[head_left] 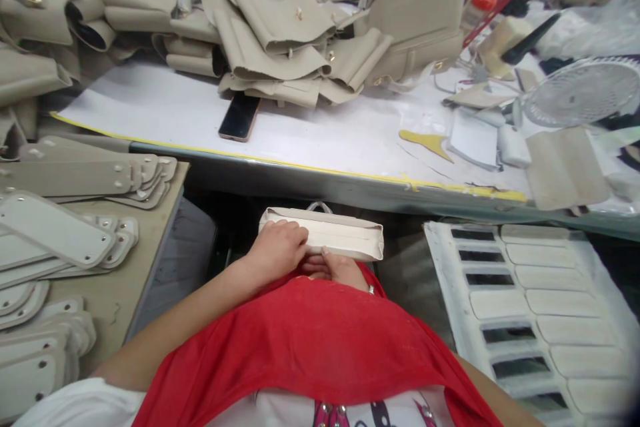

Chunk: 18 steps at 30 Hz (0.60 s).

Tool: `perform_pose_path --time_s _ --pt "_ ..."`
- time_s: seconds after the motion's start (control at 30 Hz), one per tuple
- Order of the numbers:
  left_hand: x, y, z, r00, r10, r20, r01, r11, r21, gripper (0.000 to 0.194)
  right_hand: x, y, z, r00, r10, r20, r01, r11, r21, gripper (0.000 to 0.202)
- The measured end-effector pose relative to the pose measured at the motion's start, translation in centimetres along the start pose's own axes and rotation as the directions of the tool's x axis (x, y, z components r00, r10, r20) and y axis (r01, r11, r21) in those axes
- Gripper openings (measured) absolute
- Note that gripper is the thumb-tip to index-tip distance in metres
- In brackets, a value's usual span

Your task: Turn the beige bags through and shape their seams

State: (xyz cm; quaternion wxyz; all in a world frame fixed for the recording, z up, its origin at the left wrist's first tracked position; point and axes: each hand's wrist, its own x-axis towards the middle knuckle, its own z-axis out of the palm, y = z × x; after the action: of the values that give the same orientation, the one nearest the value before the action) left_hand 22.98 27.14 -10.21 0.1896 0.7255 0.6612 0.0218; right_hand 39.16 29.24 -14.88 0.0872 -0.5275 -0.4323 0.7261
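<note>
Left hand (280,250) and right hand (343,270) both gripping cream, box-shaped piece (353,237) at lap.
Left fingers curled over its near-left side; right thumb on near edge, fingers partly hidden. Piece lies between red apron (310,333) and worktable (175,107). Left: stacked riveted panels (57,230). Right: slotted board (450,273). Beyond: phone (239,119), heaped beige bag parts (280,17).

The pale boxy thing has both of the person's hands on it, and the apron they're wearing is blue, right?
Not quite: the apron is red, not blue, as the head view shows. The left hand and right hand are indeed both on the pale boxy thing.
</note>
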Motion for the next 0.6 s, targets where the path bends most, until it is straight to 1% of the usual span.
perform_pose_path --time_s 0.1,0.17,0.27,0.4,0.6 --pt "-0.6 -0.4 0.0 1.0 0.003 -0.008 -0.003 1.0 -0.008 0.021 0.2 -0.3 0.5 0.996 0.071 0.053 -0.073 0.997 0.038 0.038" --pt "-0.8 -0.4 0.0 1.0 -0.004 -0.03 0.004 1.0 0.012 0.021 0.4 -0.4 0.8 0.994 0.084 0.076 -0.089 0.995 0.052 0.036" --pt "-0.7 -0.3 0.1 0.999 -0.007 -0.048 0.008 1.0 0.025 0.021 0.8 -0.5 1.2 0.995 0.048 0.087 -0.053 0.997 0.047 0.034" --pt "-0.7 -0.7 0.1 0.999 -0.018 -0.036 0.018 1.0 0.018 0.019 1.2 -0.5 1.9 0.994 0.033 0.104 -0.038 0.998 0.051 0.033" --pt "-2.0 -2.7 -0.3 0.996 -0.042 -0.081 0.045 0.998 0.035 0.017 1.6 -0.5 3.3 0.995 0.011 0.098 -0.016 0.998 0.052 0.034"
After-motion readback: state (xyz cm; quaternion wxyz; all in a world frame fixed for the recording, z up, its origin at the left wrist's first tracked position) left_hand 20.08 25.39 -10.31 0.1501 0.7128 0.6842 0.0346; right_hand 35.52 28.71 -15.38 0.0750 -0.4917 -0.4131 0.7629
